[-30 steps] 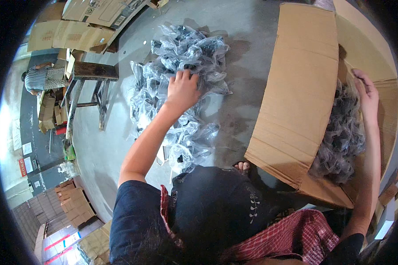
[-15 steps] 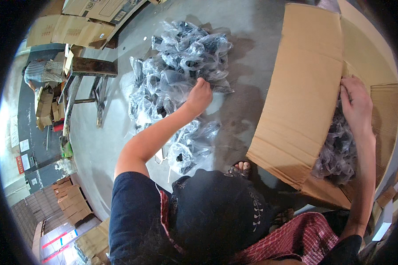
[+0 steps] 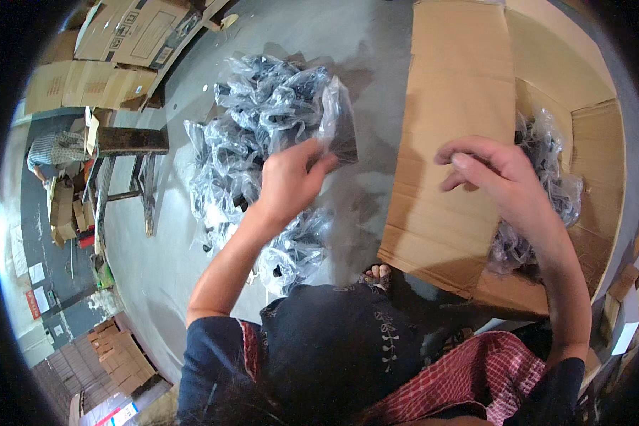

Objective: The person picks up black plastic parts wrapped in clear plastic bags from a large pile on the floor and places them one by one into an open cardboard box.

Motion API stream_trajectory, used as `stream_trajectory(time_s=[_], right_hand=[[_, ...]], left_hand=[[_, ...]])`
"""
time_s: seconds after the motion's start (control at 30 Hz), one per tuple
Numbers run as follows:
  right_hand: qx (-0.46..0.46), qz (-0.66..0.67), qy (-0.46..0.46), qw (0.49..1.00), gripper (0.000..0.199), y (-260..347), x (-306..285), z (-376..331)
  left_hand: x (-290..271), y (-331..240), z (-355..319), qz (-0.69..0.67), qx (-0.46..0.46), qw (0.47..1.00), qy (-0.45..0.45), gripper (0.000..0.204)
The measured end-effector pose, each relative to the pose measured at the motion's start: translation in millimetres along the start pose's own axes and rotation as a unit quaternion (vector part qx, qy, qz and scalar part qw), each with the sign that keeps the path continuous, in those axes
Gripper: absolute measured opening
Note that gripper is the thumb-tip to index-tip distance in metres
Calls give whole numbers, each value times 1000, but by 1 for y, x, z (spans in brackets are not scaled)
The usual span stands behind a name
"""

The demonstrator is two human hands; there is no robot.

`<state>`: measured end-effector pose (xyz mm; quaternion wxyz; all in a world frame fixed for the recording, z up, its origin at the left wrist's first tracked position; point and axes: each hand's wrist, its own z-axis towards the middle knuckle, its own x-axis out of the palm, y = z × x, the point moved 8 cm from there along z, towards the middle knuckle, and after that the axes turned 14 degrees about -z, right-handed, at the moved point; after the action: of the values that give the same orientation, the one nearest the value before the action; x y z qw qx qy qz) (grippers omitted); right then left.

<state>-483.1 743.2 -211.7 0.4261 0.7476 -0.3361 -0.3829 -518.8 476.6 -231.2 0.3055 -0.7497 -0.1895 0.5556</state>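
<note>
In my left hand point(image 3: 290, 181), thumb and fingers pinch the lower end of a clear plastic bag point(image 3: 339, 117) with something dark in it. The bag stands up at the right edge of a heap of similar bagged black parts point(image 3: 270, 96) on the floor; my fingers partly cover it. My right hand point(image 3: 493, 170) hovers over the flap of a big cardboard box point(image 3: 454, 106), fingers loosely bent and apart, with nothing in them. More bagged dark parts point(image 3: 561, 192) lie inside that box, behind my right hand and forearm.
A worn wooden stool point(image 3: 131, 142) stands at the left, near stacked cartons point(image 3: 124, 42). Farther left, another person point(image 3: 60, 153) in a striped top bends over cardboard. My sandalled foot point(image 3: 378, 275) is between the heap and the box. Flattened cardboard point(image 3: 121, 355) lies lower left.
My left hand has taken hold of a bag at the heap's right side and raised it. My right hand has come out of the box leftward, over its flap. The view has shifted slightly.
</note>
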Motion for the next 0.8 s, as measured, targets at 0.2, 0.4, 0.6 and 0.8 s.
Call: stream_trajectory(time_s=[0.2,0.4,0.6,0.8], right_hand=[[26,386,66,920,48,-17,4,14],[-25,220,2,975,34,-18,-21,-20],[-125,157,6,980,27,26,-35,-43],[-174,130,-73,974,25,57,-49,-59]], left_hand=[[20,-128,-44,84,467,878,-61,39],[52,-134,-13,-362,277,866,204,50],[112,-122,-25,-621,-141,673,377,72],[155,-128,-38,-611,-198,693,327,42]])
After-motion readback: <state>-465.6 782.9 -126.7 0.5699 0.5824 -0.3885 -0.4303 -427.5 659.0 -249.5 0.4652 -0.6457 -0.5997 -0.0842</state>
